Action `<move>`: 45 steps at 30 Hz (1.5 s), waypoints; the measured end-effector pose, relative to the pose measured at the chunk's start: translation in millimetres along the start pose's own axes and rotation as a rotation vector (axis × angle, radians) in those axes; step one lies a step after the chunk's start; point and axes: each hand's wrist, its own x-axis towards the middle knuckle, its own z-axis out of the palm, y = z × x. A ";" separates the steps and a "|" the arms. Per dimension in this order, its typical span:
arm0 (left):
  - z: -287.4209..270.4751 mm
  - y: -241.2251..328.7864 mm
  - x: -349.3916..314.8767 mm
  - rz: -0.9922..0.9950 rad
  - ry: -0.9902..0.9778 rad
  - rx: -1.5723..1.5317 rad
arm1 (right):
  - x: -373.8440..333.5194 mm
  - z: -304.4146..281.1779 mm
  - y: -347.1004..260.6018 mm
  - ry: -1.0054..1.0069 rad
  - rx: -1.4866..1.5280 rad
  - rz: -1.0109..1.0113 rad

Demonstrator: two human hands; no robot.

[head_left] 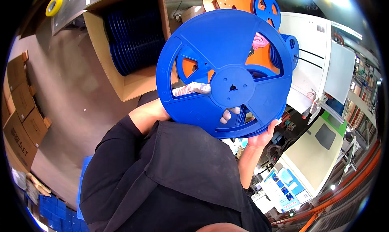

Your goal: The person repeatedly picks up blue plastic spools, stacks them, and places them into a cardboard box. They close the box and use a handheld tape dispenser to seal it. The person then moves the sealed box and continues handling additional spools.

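— Blue reels [194,33]: where?
— Held up just right of cardboard box [94,45]
— Left hand [190,89]?
— Grasping reels on side nearest box, white-covered finger [200,87] at hub [233,76]
— Right hand [261,139]?
— Clasping reels low, side away from box

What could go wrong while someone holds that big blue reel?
The large blue reel might slip, since the right hand seems to support it only near the rim. If it twisted, it could catch the left hand, whose covered finger shows within it. Swung left, it might bump the open cardboard box.
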 end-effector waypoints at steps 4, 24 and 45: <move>-6.4 -1.0 12.6 -0.054 0.039 -0.033 | -3.5 -0.9 1.9 0.092 0.050 -0.011; 0.5 0.7 30.2 0.032 0.287 0.080 | 15.0 -26.9 -3.5 -0.135 0.200 0.059; -24.9 17.3 11.0 0.358 0.749 1.620 | -1.1 106.2 4.4 -0.109 -0.161 0.064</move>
